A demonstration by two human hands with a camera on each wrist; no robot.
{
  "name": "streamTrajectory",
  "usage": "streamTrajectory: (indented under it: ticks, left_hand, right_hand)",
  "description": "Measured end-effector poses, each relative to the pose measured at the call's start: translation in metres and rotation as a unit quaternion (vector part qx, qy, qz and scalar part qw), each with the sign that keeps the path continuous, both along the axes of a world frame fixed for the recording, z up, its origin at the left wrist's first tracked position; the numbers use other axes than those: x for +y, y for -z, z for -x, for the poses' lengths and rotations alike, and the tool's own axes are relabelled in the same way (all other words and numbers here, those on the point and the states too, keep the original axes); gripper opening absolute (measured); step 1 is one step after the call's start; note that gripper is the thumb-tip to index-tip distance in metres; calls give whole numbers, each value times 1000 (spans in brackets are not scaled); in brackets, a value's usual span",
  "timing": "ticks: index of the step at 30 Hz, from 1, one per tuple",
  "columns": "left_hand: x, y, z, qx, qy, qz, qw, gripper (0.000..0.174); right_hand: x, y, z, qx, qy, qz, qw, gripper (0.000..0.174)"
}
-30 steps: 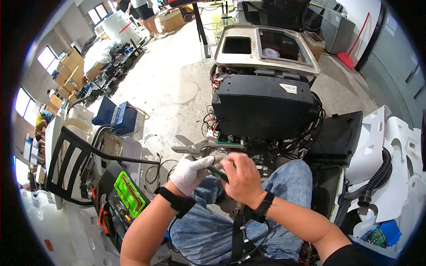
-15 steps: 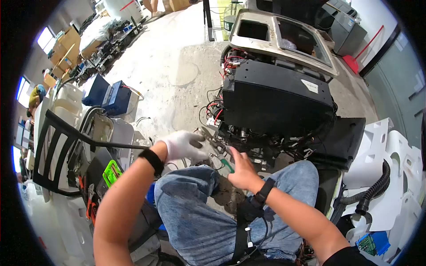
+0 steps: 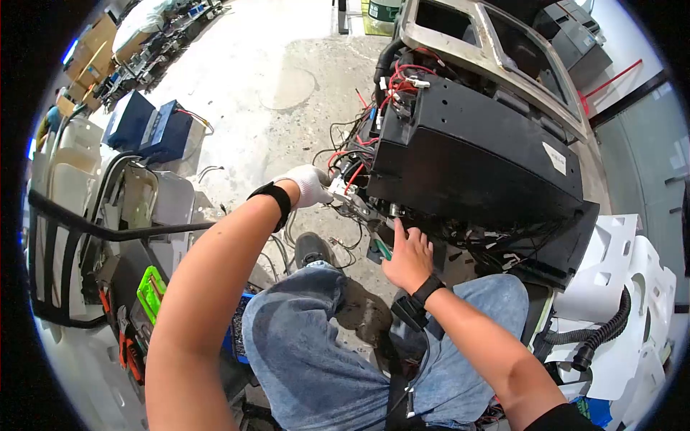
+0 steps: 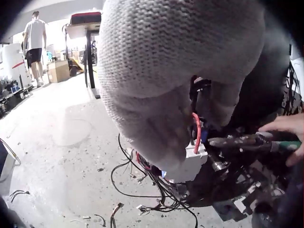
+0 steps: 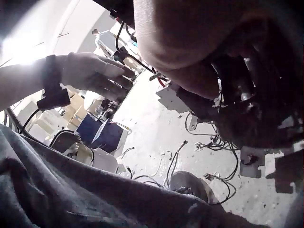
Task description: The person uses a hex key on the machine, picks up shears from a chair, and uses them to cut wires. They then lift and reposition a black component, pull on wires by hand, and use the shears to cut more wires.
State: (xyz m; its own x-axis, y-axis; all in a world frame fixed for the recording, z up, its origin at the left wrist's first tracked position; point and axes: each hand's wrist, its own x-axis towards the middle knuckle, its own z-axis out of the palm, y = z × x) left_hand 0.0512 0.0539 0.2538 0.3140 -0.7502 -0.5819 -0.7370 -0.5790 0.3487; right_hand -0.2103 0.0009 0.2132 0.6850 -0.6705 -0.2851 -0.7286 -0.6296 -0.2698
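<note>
My left hand wears a white knit glove and reaches to the near left corner of a black metal box. Its fingers hold a white connector block with a red wire running into it; the glove covers part of the block. My bare right hand grips pliers by their green handles. In the left wrist view the pliers' grey jaws point at the connector, close beside the gloved fingertips. The right wrist view shows the right hand dark and close up.
Loose black and red cables spill from the box's left side onto the floor. Blue batteries stand at left, behind a black chair frame. Orange-handled tools lie lower left. White plastic panels and a ribbed hose are at right.
The gloved hand left the pliers, opened, and moved forward to the connector. My right hand carried the pliers forward toward the box. The head view has tilted down and closer to the box.
</note>
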Motion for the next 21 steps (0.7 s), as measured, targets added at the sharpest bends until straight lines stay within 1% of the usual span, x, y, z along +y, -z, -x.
streamTrajectory:
  ticks: [2,4,5,6,7,10,12,13,16,17,19,20,21]
  left_hand:
    - [-10,14,4,-9,7,14,1000,50]
    - [-22,23,10,-9,2,6,1000,48]
    - [-29,27,13,-21,1,-9,1000,48]
    - [-33,31,15,-33,1,-25,999,48]
    - [-36,38,14,-24,-28,-7,999,50]
    - [-44,59,14,-101,-88,45,990,43]
    - [-45,73,8,-67,-119,66,989,41]
    - [-43,66,12,-56,-137,95,984,39]
    - [-41,71,13,-63,-154,80,983,42]
    - [-40,73,13,-60,-153,78,983,42]
    - [-37,79,8,-76,-180,78,978,45]
    - [-35,87,-2,-80,-85,93,989,46]
    - [-32,94,-3,-45,-148,85,984,46]
  right_hand:
    - [-6,0,-3,-5,1,13,1000,74]
    - [-12,0,-7,-5,-24,36,999,68]
    - [-15,2,-9,-4,-30,43,999,64]
    - [-17,3,-10,-1,-27,40,999,64]
    - [-19,3,-12,-5,-37,53,998,62]
    - [-21,4,-16,-10,-48,62,997,58]
    - [-22,5,-16,-46,-60,109,991,57]
    - [-22,5,-17,-52,-61,117,990,57]
    - [-26,4,-18,-44,-81,136,986,57]
    - [-25,6,-18,-68,-89,183,977,55]
    - [-26,0,-18,-48,-94,162,981,56]
    - [-25,-2,-19,-32,-99,144,984,56]
    - [-25,0,-20,-31,-101,142,984,56]
